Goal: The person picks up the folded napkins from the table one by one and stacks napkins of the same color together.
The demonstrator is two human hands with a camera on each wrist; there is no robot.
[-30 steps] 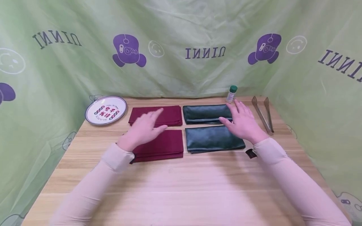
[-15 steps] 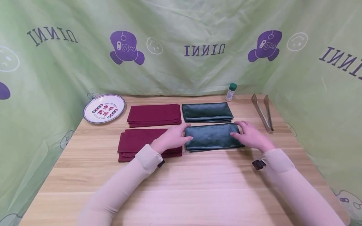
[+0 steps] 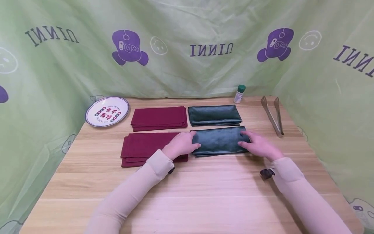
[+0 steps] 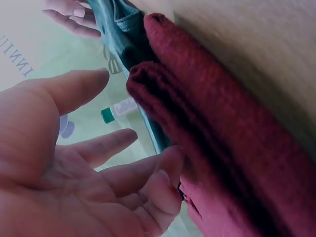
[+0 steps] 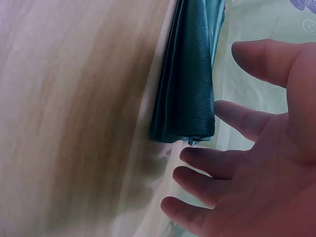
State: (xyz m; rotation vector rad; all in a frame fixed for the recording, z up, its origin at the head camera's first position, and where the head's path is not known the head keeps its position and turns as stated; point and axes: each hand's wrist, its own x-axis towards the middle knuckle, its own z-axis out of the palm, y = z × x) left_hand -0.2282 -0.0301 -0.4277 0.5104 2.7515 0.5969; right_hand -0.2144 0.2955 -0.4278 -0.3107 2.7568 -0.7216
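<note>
A folded dark green satin cloth (image 3: 217,141) lies in the front row on the right. My left hand (image 3: 181,143) is at its left end, thumb and forefinger over the green fabric and the palm above the front red cloth (image 3: 143,146). In the left wrist view the left hand's fingers (image 4: 106,145) are loosely bent and spread, with nothing between them. At the green cloth's right end is my right hand (image 3: 260,144), thumb and forefinger overlapping its edge. The right wrist view has its fingers (image 5: 237,116) spread apart beside the folded end (image 5: 185,98).
Behind lie another folded red cloth (image 3: 159,117) and another green one (image 3: 214,115). A white plate with red lettering (image 3: 107,112) stands back left. A green-capped bottle (image 3: 239,95) and metal tongs (image 3: 273,118) are back right. A printed green curtain (image 3: 175,78) encloses the table (image 3: 187,198).
Both hands came down from above the cloths to the two ends of the front green cloth, the left travelling rightward. Over the last half second they shifted only slightly.
</note>
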